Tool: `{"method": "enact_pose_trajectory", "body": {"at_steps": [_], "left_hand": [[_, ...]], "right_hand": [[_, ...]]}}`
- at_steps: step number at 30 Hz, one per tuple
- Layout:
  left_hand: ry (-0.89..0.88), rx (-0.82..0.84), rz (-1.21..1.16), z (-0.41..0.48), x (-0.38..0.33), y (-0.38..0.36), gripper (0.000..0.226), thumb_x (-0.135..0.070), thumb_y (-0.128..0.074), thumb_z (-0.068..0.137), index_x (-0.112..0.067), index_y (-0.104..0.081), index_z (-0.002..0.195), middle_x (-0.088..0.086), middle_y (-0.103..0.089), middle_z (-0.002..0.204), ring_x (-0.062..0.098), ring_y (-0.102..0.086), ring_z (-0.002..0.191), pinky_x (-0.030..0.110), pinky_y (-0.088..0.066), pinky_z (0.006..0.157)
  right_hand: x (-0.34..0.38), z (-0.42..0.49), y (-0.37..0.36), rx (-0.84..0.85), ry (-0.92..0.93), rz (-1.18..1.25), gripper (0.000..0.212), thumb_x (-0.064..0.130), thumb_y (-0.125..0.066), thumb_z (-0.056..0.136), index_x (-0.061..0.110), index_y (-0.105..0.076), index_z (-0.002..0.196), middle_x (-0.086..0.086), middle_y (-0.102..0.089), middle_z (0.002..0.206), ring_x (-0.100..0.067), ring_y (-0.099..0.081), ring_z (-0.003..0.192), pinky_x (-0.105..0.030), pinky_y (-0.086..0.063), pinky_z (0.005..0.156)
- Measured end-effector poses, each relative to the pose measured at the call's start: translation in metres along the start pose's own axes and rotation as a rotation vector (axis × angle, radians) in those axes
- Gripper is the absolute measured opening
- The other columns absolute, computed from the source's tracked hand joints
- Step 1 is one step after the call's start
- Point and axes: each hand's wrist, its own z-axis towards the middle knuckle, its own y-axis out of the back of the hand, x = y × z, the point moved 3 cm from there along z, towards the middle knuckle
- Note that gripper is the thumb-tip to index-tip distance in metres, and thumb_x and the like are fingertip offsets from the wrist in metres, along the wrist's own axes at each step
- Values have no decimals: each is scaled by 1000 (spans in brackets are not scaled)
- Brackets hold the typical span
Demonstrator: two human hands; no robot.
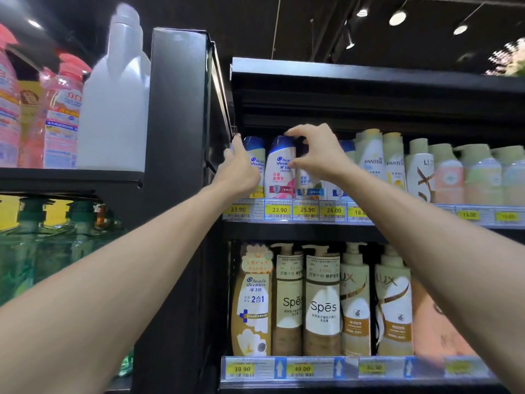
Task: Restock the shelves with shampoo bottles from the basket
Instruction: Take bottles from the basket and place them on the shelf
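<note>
Right hand (312, 155) has its fingers curled over the cap of a Head & Shoulders bottle (279, 169) on the upper shelf (426, 220); left hand (241, 166) lies open against the neighbouring bottle (255, 163). I'd push it straight back, label forward.

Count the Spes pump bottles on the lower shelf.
2. Both stand upright side by side on the lower shelf: the left Spes bottle next to the gold Head & Shoulders bottle, the right Spes bottle beside a Lux bottle. More may stand hidden behind.
</note>
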Motion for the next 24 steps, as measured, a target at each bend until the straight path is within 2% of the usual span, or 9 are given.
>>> {"method": "enact_pose_trajectory", "body": {"at_steps": [2,5,7,9,12,15,16,19,24], "left_hand": [[6,9,-1,0,0,1,80,-20,-50,96,-21,2,157,18,-25,155,36,-51,119,37,-41,85],[20,13,-36,2,-2,6,80,-23,-52,97,-20,2,156,19,-27,154,37,-51,121,42,-44,96],[29,21,-72,5,-4,10,79,-20,-54,96,-17,-2,155,20,-41,144,35,-56,114,47,-48,97],[52,39,-97,7,-5,15,76,-13,-55,95,-14,-6,153,19,-55,127,32,-60,105,46,-52,91],[73,93,-150,8,-9,21,79,-1,-52,95,-16,-2,155,17,-60,121,26,-63,100,38,-55,84],[50,120,-114,8,-12,24,78,-1,-46,95,-15,2,155,14,-62,104,16,-58,76,25,-46,59],[48,119,-109,9,-12,23,76,-6,-47,96,-14,1,155,14,-61,108,16,-57,77,25,-45,59],[44,114,-102,11,-11,18,78,-24,-56,98,-14,-3,155,16,-51,136,22,-60,100,31,-49,78],[37,204,28,20,-17,23,82,-25,-60,96,-10,-4,155,17,-53,135,23,-53,104,33,-45,86]], "right_hand": [[-2,-1,2,-13,6,-38,67,21,-80,77,26,-53,138,-3,-55,131,-25,-39,125,-38,-37,105],[-1,-2,7,-37,58,-97,64,24,-77,79,25,-53,137,2,-54,135,-22,-37,127,-35,-28,101],[-1,-1,14,-64,69,-69,61,22,-76,79,22,-54,136,2,-54,138,-21,-39,130,-38,-29,107],[-2,0,20,-79,62,-31,59,19,-74,81,20,-53,136,-1,-53,139,-21,-40,132,-40,-33,110],[-6,4,25,-89,58,-15,58,17,-73,83,18,-52,137,-3,-52,140,-21,-40,133,-37,-37,107],[-12,7,26,-65,67,-16,59,18,-72,82,17,-52,138,-3,-52,139,-21,-42,132,-37,-39,105],[-15,8,26,-57,64,-23,59,18,-72,82,17,-52,137,-4,-53,138,-21,-43,132,-37,-39,105],[-20,11,25,-43,40,-42,59,18,-70,81,17,-51,138,-4,-54,138,-22,-46,130,-38,-42,103],[-28,11,16,54,24,-94,61,27,-72,82,19,-51,138,-4,-58,135,-23,-54,123,-41,-48,99]]}}
